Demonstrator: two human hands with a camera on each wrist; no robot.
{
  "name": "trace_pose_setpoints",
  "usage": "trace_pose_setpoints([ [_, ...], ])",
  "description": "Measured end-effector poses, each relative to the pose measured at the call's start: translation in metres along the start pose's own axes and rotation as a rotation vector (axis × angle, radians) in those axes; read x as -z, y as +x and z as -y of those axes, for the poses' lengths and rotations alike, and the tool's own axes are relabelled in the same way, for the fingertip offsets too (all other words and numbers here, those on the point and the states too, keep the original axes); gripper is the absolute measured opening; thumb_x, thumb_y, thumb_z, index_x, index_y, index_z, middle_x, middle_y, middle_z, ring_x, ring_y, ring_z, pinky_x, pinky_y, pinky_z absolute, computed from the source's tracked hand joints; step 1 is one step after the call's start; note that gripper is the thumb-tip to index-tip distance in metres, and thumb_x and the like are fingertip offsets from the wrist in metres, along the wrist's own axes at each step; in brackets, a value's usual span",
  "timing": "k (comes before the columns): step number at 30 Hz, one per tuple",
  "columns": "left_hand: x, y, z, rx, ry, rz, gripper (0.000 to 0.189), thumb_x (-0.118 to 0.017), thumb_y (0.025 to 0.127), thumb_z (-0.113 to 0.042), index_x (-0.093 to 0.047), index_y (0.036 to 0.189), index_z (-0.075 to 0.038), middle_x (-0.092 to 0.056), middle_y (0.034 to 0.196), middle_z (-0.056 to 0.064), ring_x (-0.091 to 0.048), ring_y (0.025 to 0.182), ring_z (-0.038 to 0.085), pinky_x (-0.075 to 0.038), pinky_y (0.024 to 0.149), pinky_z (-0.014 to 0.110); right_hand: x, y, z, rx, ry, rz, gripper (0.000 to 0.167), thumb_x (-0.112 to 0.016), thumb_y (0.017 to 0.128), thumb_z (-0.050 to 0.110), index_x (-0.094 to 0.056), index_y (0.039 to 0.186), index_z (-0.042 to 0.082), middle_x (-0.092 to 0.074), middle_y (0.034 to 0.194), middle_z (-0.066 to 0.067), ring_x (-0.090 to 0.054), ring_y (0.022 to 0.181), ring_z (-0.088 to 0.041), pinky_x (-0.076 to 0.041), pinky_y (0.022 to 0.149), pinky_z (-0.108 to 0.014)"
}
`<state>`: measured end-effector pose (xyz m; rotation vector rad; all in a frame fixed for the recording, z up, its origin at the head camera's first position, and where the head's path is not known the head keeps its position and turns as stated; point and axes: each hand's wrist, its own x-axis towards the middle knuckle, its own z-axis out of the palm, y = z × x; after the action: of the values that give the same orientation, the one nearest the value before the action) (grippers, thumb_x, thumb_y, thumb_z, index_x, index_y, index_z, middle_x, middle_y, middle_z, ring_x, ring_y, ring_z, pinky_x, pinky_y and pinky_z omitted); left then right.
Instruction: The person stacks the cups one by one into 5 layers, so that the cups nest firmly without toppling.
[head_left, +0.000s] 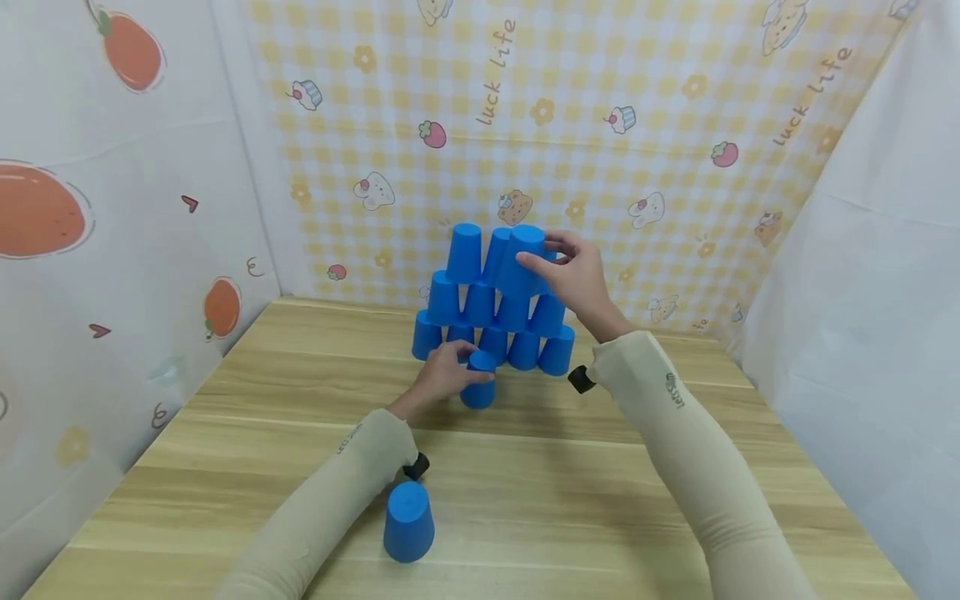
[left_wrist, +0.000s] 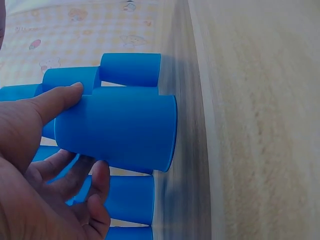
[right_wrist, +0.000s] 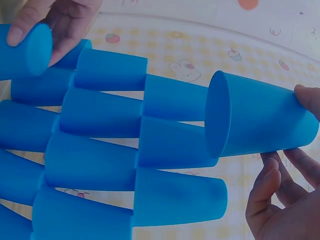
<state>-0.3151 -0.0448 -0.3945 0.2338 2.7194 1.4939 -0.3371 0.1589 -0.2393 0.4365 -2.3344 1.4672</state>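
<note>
Upside-down blue cups stand stacked in tiers point(head_left: 461, 300) at the back of the wooden table. In front of the bottom tier, my left hand point(head_left: 442, 372) holds another upside-down blue cup point(head_left: 478, 393); the left wrist view shows thumb and fingers on opposite sides of this held cup point(left_wrist: 120, 127). My right hand point(head_left: 581, 271) grips a blue cup point(head_left: 522, 262) near its closed end, mouth down, at the height of the top tier. In the right wrist view, this raised cup point(right_wrist: 260, 117) overlaps the top-tier cups point(right_wrist: 175, 97). Part of the top tier is hidden behind it.
A single upside-down blue cup point(head_left: 408, 525) stands near the front, beside my left sleeve point(head_left: 322, 508). Behind the stack hangs a yellow checked cloth point(head_left: 570, 167), with white cloth walls on both sides of the table point(head_left: 637, 500).
</note>
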Motion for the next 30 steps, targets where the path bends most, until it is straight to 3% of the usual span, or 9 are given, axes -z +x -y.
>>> trace_pose_setpoints([
  [12,-0.001,-0.001,-0.002,-0.033,0.157,-0.037,0.052,-0.079,0.083,-0.039,-0.062,0.124,-0.011,-0.067,0.120,0.009,-0.064,0.110,0.030,-0.051,0.094,0.054,0.006,0.014,0.008,0.014,0.033,-0.027,0.062,-0.076,0.082,0.052,-0.064,0.130,0.014,-0.065,0.126,-0.005,-0.059,0.114,-0.020,-0.048,0.097,-0.043],
  [23,-0.001,-0.003,-0.003,-0.068,0.206,-0.047,0.050,-0.079,0.084,-0.039,-0.063,0.121,-0.011,-0.070,0.114,0.009,-0.067,0.101,0.028,-0.053,0.090,0.051,0.008,0.021,0.014,-0.002,0.028,-0.069,0.065,-0.074,0.081,0.057,-0.063,0.130,0.016,-0.065,0.126,-0.003,-0.061,0.108,-0.019,-0.051,0.094,-0.039],
  [30,0.000,-0.003,-0.001,-0.074,0.210,-0.043,0.049,-0.080,0.083,-0.040,-0.063,0.119,-0.011,-0.070,0.111,0.008,-0.067,0.098,0.026,-0.054,0.089,0.050,0.011,0.032,0.018,-0.029,0.009,-0.095,0.066,-0.073,0.082,0.057,-0.061,0.133,0.017,-0.064,0.129,-0.002,-0.058,0.115,-0.018,-0.049,0.097,-0.040],
])
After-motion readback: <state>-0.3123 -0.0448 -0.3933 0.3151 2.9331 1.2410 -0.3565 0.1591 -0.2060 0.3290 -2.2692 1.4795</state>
